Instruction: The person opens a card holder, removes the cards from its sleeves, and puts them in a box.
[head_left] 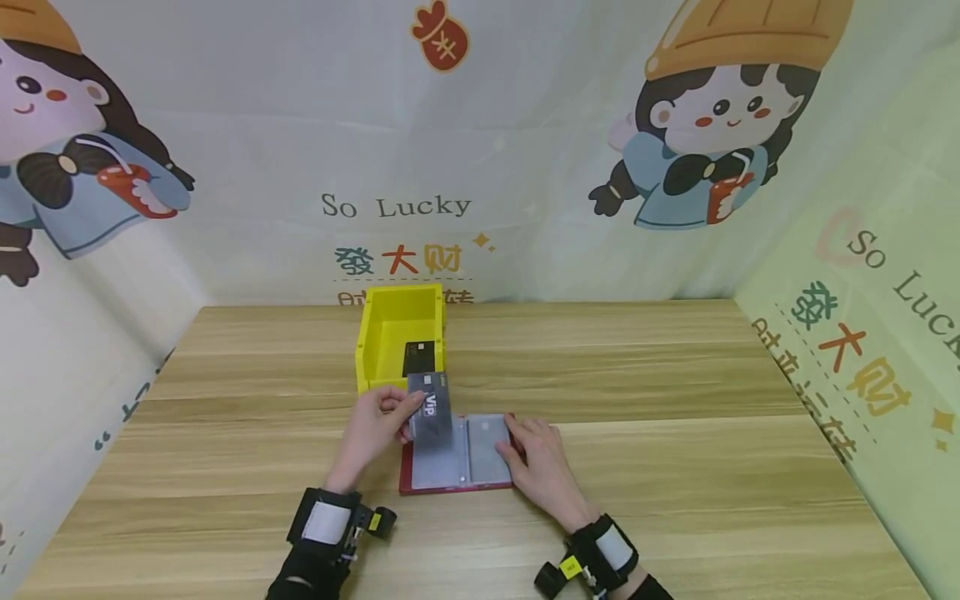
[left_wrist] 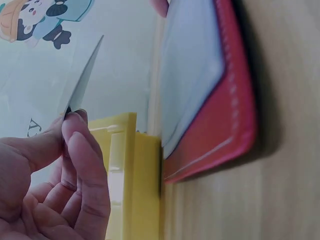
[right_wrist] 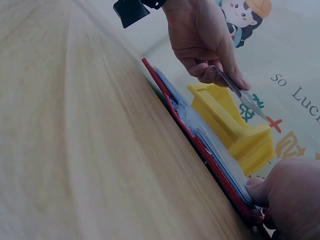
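A grey card (head_left: 431, 408) is up in the air over the red card book (head_left: 457, 483). The left hand (head_left: 372, 429) pinches the card. The right hand (head_left: 542, 467) lies flat on the open book. A yellow box (head_left: 397, 333) sits just behind, on the wooden table (head_left: 675, 400).

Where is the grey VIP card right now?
In the head view, the left hand pinches the VIP card above the open red card holder, just before the yellow box.
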